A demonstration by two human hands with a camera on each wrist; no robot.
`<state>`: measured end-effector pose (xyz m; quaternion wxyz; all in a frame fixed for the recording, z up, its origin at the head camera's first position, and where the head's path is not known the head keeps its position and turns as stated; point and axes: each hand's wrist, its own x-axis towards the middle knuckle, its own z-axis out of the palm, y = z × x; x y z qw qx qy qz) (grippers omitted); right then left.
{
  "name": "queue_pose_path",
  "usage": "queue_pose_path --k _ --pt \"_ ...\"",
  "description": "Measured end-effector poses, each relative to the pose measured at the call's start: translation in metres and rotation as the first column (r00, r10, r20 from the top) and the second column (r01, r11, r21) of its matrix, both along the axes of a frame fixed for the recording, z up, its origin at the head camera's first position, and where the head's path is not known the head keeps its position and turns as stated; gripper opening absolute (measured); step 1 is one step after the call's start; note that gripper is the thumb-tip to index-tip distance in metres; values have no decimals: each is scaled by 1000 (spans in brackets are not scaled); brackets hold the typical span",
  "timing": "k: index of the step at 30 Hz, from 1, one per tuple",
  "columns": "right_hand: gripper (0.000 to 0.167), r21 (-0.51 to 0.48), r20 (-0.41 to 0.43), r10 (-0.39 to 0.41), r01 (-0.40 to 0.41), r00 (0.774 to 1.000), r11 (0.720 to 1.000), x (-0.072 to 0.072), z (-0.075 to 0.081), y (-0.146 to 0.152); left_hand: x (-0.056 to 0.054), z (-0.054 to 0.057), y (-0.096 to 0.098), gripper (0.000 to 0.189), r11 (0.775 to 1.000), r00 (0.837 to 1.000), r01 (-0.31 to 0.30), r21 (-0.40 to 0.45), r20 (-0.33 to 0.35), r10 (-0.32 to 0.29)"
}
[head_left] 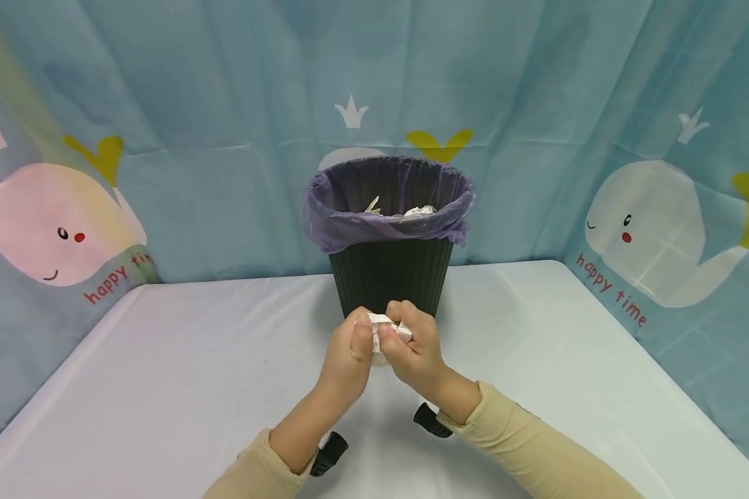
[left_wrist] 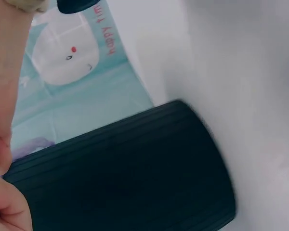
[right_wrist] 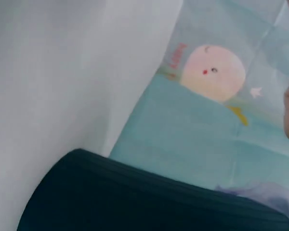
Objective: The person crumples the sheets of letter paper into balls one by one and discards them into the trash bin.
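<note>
Both hands meet in front of a dark ribbed trash can in the head view. My left hand [head_left: 345, 353] grips a piece of crumpled white paper [head_left: 379, 320] from the left, its fingers curled. My right hand [head_left: 417, 346] grips the same paper from the right, thumb pressed against it. Most of the paper is hidden inside the fingers. The trash can [head_left: 390, 274] stands upright just beyond the hands, lined with a purple plastic bag [head_left: 326, 225] folded over its rim. Crumpled white scraps [head_left: 419, 211] lie inside it.
A white-covered table [head_left: 162, 374] lies under the hands and the can. Blue curtains [head_left: 225, 208] with whale prints close off the back and both sides. Black wrist-camera pieces [head_left: 433, 420] stick out by the sleeves.
</note>
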<state>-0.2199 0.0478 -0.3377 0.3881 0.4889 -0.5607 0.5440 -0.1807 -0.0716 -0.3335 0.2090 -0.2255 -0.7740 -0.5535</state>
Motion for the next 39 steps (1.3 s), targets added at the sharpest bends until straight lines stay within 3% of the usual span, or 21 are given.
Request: queue_pose_path --k 2,4,6,8,11,15,18,22,24,27,29,30,32,34,35,37,39 --pt "8 14 65 -21 20 998 1000 -2 -2 1 -2 2 -2 40 999 998 -4 -37 65 6" --pt "6 56 136 -60 53 989 997 -1 -3 6 -2 6 -5 37 998 986 34 -57 162 -25" --pt "6 106 222 -91 68 971 992 3 -1 12 -1 12 -8 36 995 965 91 -49 251 -76" --pt "16 176 273 -111 64 955 982 7 4 19 0 18 -10 38 990 939 141 2 317 -134" --pt "40 284 259 -147 70 955 956 14 15 30 2 25 -11 44 974 906 166 151 367 -212" --pt "50 331 207 -122 48 971 942 19 28 39 4 27 -10 45 957 894 155 246 378 -242" --pt "46 315 303 28 -128 953 940 23 34 40 4 26 -7 57 961 901 172 215 360 -242" --pt "45 298 365 193 -311 911 903 22 33 37 5 25 -4 84 974 925 147 171 325 -196" --pt "38 282 316 194 -287 929 915 21 31 36 6 25 -4 92 976 927 141 166 324 -189" --pt "32 177 290 152 -210 945 962 19 27 34 10 26 -6 98 966 910 210 151 331 -250" --pt "32 96 309 120 -156 944 983 18 27 33 13 25 -6 93 954 907 261 146 303 -294" --pt "35 55 330 118 -144 936 988 18 26 31 15 24 -5 90 952 914 272 140 274 -301" --pt "39 3 348 115 -123 931 992 18 25 27 18 22 -2 82 963 944 238 127 201 -260" --pt "44 -7 358 105 -109 928 994 21 24 22 18 19 4 73 978 980 150 145 113 -166" --pt "47 -9 357 95 -99 929 995 22 23 18 18 19 8 70 981 990 105 163 79 -119" --pt "49 -13 339 66 -66 939 998 25 20 11 16 19 13 66 980 999 18 200 23 -23" --pt "48 -26 318 61 -56 946 998 26 18 6 13 19 16 63 971 999 -32 238 -24 39"
